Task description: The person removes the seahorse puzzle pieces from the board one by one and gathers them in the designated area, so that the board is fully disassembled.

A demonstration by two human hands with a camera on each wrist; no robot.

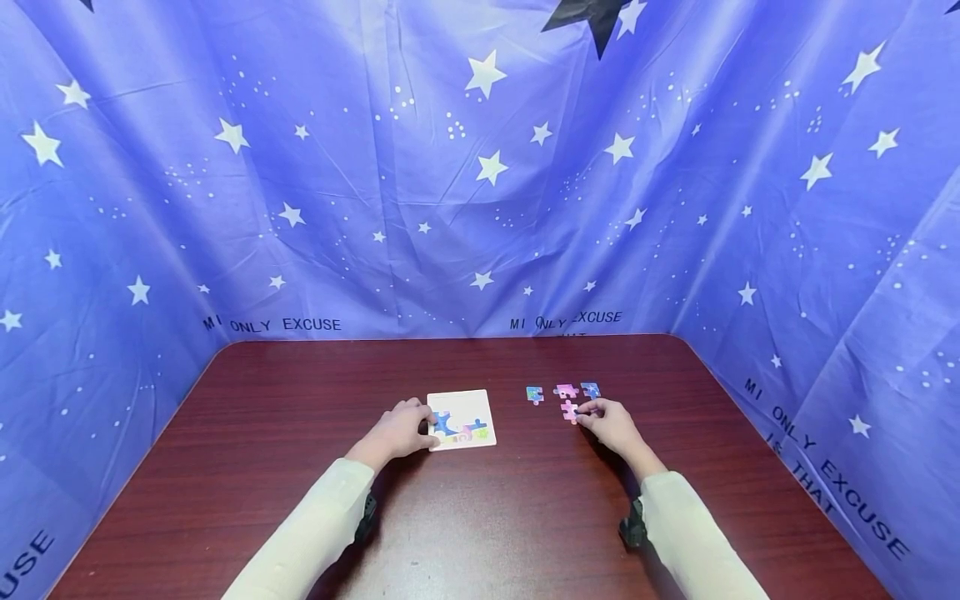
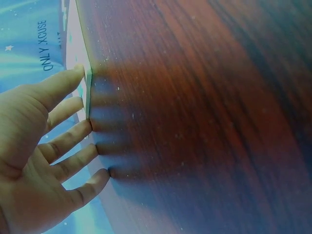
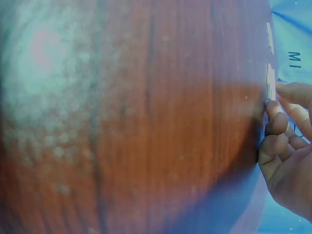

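Observation:
A square white puzzle board [image 1: 461, 402] lies on the table, with blue and multicoloured pieces fitted in its lower part. My left hand [image 1: 401, 429] rests at its left side; thumb and index finger touch the board while the other fingers reach down to the tabletop, spread and fairly straight. To the right, my right hand [image 1: 611, 423] pinches a pink puzzle piece [image 1: 569, 412] by its right side, low at the table. Behind that piece lie another pink piece [image 1: 566, 391], a blue piece with yellow [image 1: 533, 394] and a dark blue piece [image 1: 591, 390].
The dark red wooden table [image 1: 480, 517] has rounded far corners. Blue cloth with white stars [image 1: 420, 167] hangs around its back and sides. A black wrist device [image 1: 633, 527] sits under the right sleeve, and another [image 1: 366, 518] under the left.

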